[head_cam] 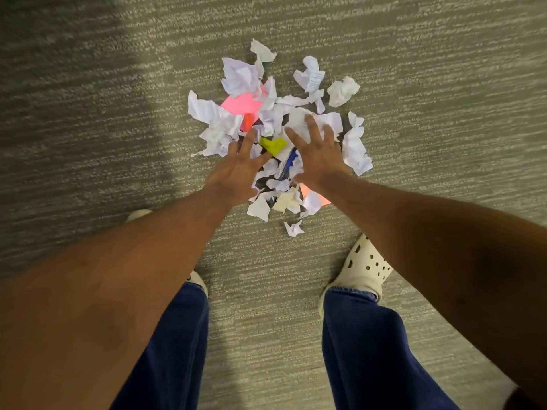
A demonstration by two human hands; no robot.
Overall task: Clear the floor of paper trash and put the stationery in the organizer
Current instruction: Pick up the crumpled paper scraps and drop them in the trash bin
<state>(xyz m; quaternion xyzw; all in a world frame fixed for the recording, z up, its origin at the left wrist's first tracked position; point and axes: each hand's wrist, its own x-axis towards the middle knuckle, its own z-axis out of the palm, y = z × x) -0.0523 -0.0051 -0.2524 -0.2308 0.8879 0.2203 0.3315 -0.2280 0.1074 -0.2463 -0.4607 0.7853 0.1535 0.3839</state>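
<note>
both hands out over the heap now, left hand (241, 165) and right hand (318, 152) spread wide, fingers splayed, nothing gripped, looks like they're set to rake the scraps together. between them a yellow scrap (273, 145) and a blue pen (287, 162) poke out, so stationery is buried in there. the paper pile (248, 76) spreads far and to both sides on the carpet (444, 113), pink paper (241, 103) far left, one stray scrap (293, 228) near the shoe (362, 269). no organizer in sight

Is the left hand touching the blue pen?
Apart. The head view shows white scraps between the left hand and the blue pen.
</note>
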